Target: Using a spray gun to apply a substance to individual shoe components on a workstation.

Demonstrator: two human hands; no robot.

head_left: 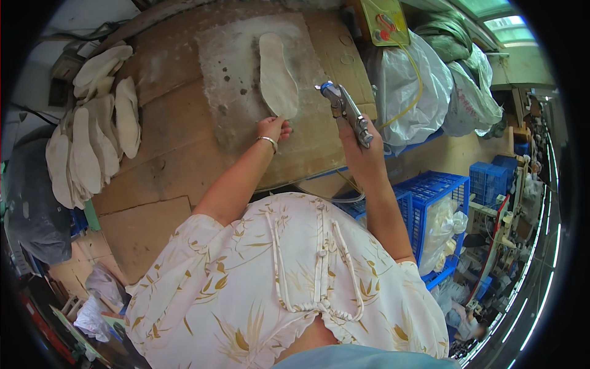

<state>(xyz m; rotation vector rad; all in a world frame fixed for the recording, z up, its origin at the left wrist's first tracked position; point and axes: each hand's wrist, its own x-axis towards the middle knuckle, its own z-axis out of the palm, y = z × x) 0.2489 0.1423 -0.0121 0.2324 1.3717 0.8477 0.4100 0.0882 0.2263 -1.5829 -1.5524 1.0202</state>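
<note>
A single cream insole [276, 71] lies flat on a pale, crusted sheet [236, 117] in the middle of the cardboard-covered table. My left hand [274, 128], a bracelet at its wrist, is closed with its fingers at the insole's near, wider end and seems to pinch its edge. To the right of it, my right hand [364, 152] grips a metal spray gun [351, 112] with a blue ring at its nozzle. The nozzle points left toward the insole, a short way apart from it. The fingers on the gun's handle are partly hidden.
Several loose insoles [87, 150] are heaped at the table's left. A yellow container [385, 21] with a yellow hose [420, 86] stands at the far right, beside white plastic bags [409, 89]. Blue crates [424, 190] sit by my right forearm, and a dark bag [38, 197] bulges at left.
</note>
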